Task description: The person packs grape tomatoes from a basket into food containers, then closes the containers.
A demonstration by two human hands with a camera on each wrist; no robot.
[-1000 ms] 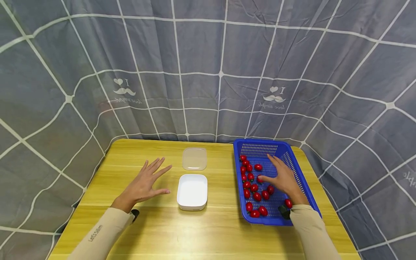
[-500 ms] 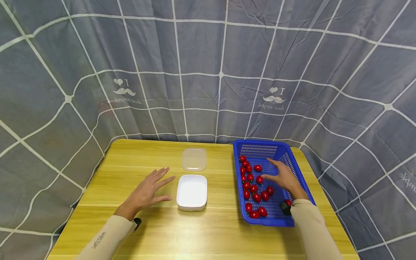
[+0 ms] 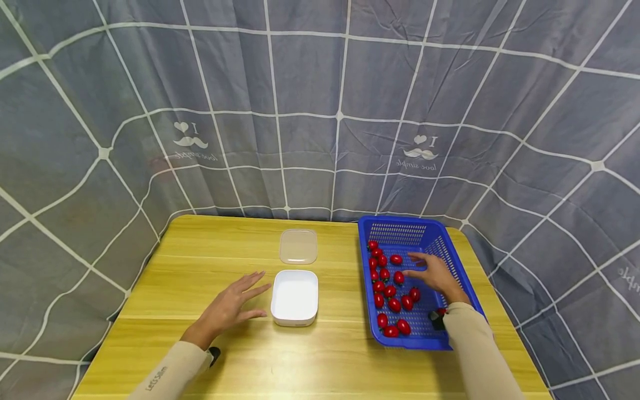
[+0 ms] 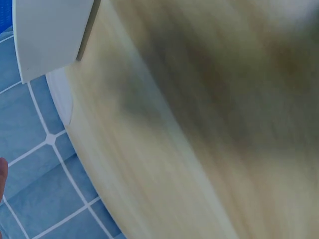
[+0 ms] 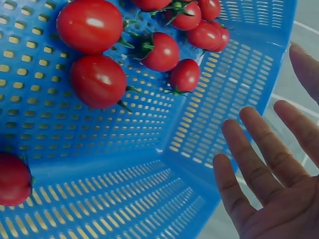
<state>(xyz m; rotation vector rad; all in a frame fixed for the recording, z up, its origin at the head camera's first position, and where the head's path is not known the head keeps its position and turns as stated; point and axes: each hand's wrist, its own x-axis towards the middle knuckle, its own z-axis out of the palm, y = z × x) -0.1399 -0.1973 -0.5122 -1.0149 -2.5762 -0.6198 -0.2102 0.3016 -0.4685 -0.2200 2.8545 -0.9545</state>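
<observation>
The cherry tomatoes [image 3: 394, 305] lie in the blue basket [image 3: 420, 342] on the right of the tabletop [image 3: 300, 369], most of them gathered along its left side. I'd guess each is light, firm under a thin skin and rather slippery with that gloss; squeezed too hard, one could bruise or split. The plump middle of the fruit looks the best place to hold, thumb on one side and fingers on the other, clear of the little green stalks.

From where I stand, the right hand [image 3: 435, 275] hangs over the basket, fingers well parted from the thumb and nothing between them. The thumb tip is just beside one tomato; whether it touches, I can't tell.

The left hand [image 3: 227, 311] is just left of the white container [image 3: 294, 298], its fingers stretched out and loosely spread, thumb apart, holding nothing. I can't be sure the fingertips are off the container's wall. That container seems light and stiff, easiest taken by its opposite sides. Beyond it, on the far side, a clear lid [image 3: 298, 246] lies flat, likely light too and best lifted by its edge.
</observation>
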